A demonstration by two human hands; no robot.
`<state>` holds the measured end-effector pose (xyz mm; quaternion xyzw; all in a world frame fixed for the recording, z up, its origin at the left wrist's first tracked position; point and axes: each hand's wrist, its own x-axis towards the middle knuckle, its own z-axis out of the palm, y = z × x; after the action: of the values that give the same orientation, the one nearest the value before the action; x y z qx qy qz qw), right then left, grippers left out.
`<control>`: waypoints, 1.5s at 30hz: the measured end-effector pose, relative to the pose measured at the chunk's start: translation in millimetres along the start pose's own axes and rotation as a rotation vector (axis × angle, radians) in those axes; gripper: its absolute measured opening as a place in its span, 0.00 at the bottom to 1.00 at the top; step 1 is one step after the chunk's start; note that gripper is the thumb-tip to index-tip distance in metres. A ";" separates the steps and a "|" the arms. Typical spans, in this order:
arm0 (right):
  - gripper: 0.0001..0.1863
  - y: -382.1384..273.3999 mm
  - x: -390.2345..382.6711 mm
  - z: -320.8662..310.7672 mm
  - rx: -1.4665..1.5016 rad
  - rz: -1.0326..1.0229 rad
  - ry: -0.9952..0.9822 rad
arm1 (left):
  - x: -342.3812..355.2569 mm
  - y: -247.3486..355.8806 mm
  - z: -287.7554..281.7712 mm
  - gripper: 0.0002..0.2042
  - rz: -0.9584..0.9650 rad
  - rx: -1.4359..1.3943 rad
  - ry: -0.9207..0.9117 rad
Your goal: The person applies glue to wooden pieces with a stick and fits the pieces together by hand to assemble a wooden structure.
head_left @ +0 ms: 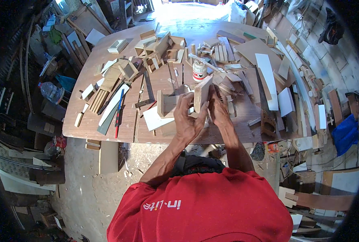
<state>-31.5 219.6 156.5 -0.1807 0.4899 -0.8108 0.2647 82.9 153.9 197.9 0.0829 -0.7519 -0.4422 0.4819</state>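
At the table's near edge, both my hands close on an upright wooden board (203, 93) with a pale edge. My left hand (191, 119) grips its near left side, thumb against the lower edge. Behind the board's right side is my right hand (219, 108), its fingers partly hidden. To the left stands another short wooden piece (161, 104) by a flat wooden panel; whether these join the held board I cannot tell. A white sheet (157, 117) lies beneath. Just beyond my hands stands a white jar (199, 71) with a stick (205, 63) across its top.
On the brown table (80, 121) lie small wooden boxes (159, 46), a metal square (148, 86), a red-and-blue pencil (119, 115) and a handsaw (264, 101). Several offcuts and white strips (267, 80) fill the right side. Boards lean along both walls.
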 end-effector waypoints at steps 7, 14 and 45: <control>0.17 10.8 -9.3 2.2 0.135 0.101 -0.103 | -15.8 -3.6 -0.4 0.24 0.103 0.070 -0.092; 0.16 23.1 -20.9 -3.9 -1.029 -0.693 -0.207 | -24.7 -7.8 -4.5 0.28 0.111 0.135 -0.097; 0.16 47.6 -32.3 -23.9 0.010 0.145 -0.039 | -5.0 -21.3 -30.9 0.38 0.059 0.213 -0.570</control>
<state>-7.1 237.8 102.2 -0.1592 0.4924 -0.7883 0.3329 103.8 126.0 183.2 -0.0164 -0.9010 -0.3523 0.2527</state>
